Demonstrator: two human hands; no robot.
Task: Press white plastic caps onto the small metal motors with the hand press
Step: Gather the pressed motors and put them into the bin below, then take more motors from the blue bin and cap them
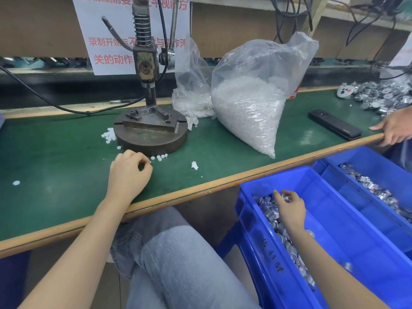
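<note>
Motors (274, 217): piled in the blue bin (334, 197), low and easy to reach.
Right hand (289, 208): in the bin, pinching one of the motors.
Caps (161, 157): loose on the table by the press (149, 121), handy.
Left hand (129, 172): beside the caps, fingers curled; I cannot tell if it holds one.

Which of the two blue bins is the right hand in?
The nearer bin, beside the person's knee: the right hand is inside it, pinching a motor. The farther bin is untouched.
</note>
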